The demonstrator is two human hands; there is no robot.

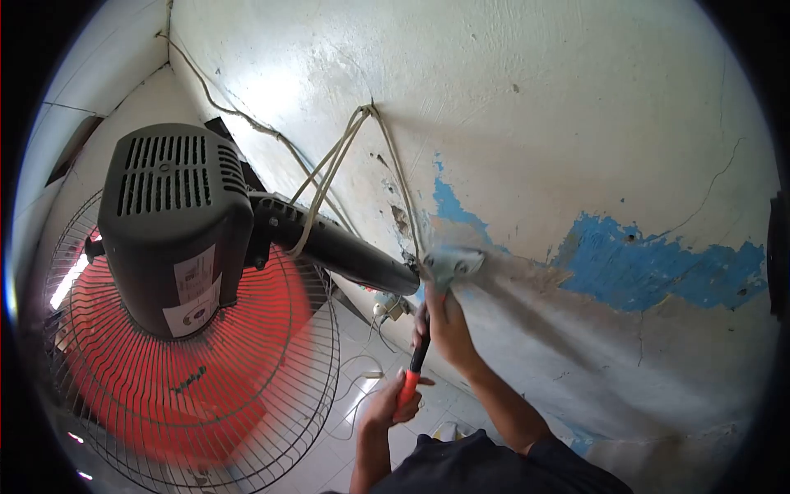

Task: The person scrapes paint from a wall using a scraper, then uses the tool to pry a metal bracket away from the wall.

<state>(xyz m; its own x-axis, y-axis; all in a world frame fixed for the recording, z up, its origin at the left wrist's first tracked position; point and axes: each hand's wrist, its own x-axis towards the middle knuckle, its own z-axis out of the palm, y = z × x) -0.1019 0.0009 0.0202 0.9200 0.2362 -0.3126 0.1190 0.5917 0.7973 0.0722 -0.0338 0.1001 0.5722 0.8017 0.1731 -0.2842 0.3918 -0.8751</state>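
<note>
head view: two hands hold a scraper [420, 354] at the peeling wall [559, 165].
the right hand [447, 325] has its fingers curled around the upper handle, just below the metal blade [453, 263], and the left hand [391, 402] is wrapped around the orange lower end. the blade is at the wall surface, beside the end of the black pole [354, 251]; it is blurred, so i cannot tell if its edge touches. to do this well, i think the blade should lie low, with even pressure, and away from the hanging cord [393, 165]. on the fan [177, 247] are white labels [195, 276]; their print is too small to read.
</note>
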